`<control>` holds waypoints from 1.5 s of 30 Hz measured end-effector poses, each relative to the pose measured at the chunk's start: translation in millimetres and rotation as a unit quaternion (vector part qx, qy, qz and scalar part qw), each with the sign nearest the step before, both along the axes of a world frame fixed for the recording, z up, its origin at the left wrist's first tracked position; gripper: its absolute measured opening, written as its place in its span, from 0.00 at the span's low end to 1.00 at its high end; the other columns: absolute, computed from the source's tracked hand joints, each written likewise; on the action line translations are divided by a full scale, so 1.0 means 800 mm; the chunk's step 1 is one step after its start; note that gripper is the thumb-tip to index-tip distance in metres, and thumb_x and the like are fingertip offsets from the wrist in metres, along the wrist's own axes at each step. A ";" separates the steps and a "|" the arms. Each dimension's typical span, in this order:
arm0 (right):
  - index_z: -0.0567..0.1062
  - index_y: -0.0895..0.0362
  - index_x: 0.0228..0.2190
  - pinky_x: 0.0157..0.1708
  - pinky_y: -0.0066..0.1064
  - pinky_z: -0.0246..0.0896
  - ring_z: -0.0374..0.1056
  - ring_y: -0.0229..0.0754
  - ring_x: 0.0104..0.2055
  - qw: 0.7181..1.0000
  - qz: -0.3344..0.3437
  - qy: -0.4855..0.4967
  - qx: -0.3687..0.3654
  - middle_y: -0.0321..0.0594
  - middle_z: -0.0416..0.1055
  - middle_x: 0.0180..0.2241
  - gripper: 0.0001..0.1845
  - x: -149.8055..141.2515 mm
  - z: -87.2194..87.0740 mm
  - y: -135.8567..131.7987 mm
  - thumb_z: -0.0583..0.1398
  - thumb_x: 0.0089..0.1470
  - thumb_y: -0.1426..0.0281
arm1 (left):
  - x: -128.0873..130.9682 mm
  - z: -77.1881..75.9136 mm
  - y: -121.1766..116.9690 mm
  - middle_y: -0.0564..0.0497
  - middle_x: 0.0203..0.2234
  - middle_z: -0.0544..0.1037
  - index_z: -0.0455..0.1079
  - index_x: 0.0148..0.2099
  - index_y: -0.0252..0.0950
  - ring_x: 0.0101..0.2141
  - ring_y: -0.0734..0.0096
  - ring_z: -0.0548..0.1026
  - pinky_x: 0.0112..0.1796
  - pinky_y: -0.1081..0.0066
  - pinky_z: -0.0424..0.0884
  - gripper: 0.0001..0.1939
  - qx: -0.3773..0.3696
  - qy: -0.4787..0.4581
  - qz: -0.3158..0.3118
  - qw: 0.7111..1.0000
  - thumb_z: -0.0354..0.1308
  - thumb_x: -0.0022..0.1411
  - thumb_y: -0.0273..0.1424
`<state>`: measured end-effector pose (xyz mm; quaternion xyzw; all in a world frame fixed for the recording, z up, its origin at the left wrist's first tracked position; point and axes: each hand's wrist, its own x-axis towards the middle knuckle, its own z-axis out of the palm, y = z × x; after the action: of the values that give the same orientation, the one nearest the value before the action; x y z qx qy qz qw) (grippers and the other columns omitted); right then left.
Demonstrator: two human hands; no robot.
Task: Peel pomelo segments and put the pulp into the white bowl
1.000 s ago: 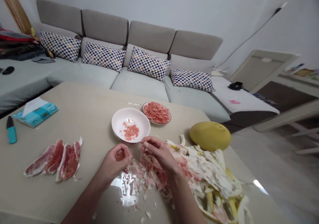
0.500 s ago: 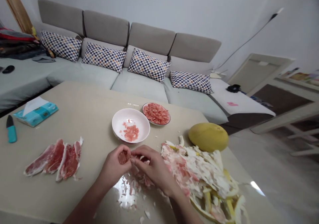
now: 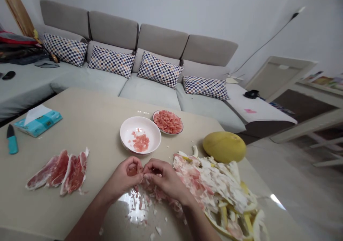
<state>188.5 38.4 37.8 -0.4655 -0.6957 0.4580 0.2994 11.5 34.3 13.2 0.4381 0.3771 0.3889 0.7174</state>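
My left hand is closed around a small piece of pink pomelo flesh, mostly hidden by the fingers. Against it, my right hand pinches at the same piece, fingertips touching the left ones. Just beyond the hands stands a white bowl with a little peeled pulp in it. Behind that bowl, a dark-rimmed dish holds a heap of pink pulp. Several pomelo segments with pale membrane lie to the left. Scraps of membrane are scattered beneath the hands.
A whole yellow pomelo sits at the table's right, behind a big pile of peel and membrane. At the left lie a tissue pack and a teal-handled knife. A grey sofa with patterned cushions runs behind the table.
My fingers have drawn closer over the pomelo piece, and the red flesh that showed in my left hand is now mostly covered. Both hands stay in nearly the same place.
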 end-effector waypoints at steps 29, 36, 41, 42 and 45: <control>0.78 0.55 0.32 0.30 0.27 0.61 0.69 0.39 0.31 0.991 -0.099 -0.064 0.067 0.36 0.76 0.29 0.05 -0.018 -0.008 0.002 0.64 0.53 0.66 | 0.005 -0.009 0.000 0.52 0.35 0.77 0.66 0.42 0.40 0.36 0.66 0.75 0.39 0.69 0.68 0.11 0.181 0.274 0.088 0.940 0.56 0.55 0.25; 0.78 0.57 0.32 0.29 0.26 0.62 0.69 0.38 0.28 0.993 -0.114 0.012 0.000 0.37 0.76 0.28 0.08 -0.011 -0.018 -0.001 0.61 0.56 0.66 | 0.008 -0.004 -0.001 0.51 0.40 0.78 0.67 0.45 0.41 0.43 0.62 0.75 0.44 0.67 0.68 0.17 0.159 0.272 0.098 0.944 0.61 0.51 0.27; 0.78 0.56 0.33 0.27 0.26 0.63 0.68 0.37 0.27 0.994 -0.107 0.014 0.007 0.37 0.75 0.29 0.09 0.000 -0.018 -0.003 0.62 0.56 0.63 | 0.007 0.001 0.000 0.53 0.36 0.78 0.68 0.42 0.41 0.40 0.64 0.76 0.42 0.69 0.69 0.11 0.148 0.263 0.127 0.945 0.59 0.55 0.28; 0.78 0.56 0.34 0.29 0.26 0.64 0.69 0.38 0.29 0.995 -0.101 0.005 0.024 0.37 0.75 0.30 0.08 -0.001 -0.019 -0.004 0.62 0.56 0.64 | 0.007 0.000 -0.001 0.53 0.36 0.78 0.68 0.42 0.41 0.40 0.65 0.76 0.42 0.69 0.68 0.11 0.155 0.267 0.126 0.943 0.58 0.55 0.27; 0.79 0.54 0.36 0.31 0.27 0.66 0.72 0.39 0.32 0.994 -0.091 -0.015 0.050 0.38 0.77 0.33 0.07 -0.004 -0.020 -0.005 0.64 0.54 0.67 | 0.007 -0.002 -0.002 0.53 0.37 0.78 0.69 0.42 0.41 0.40 0.64 0.76 0.43 0.69 0.68 0.11 0.175 0.288 0.123 0.934 0.57 0.55 0.26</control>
<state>185.6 34.4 21.5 -0.5182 -0.6769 0.3862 0.3524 17.0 32.8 11.6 0.6000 0.5443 0.3912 0.4368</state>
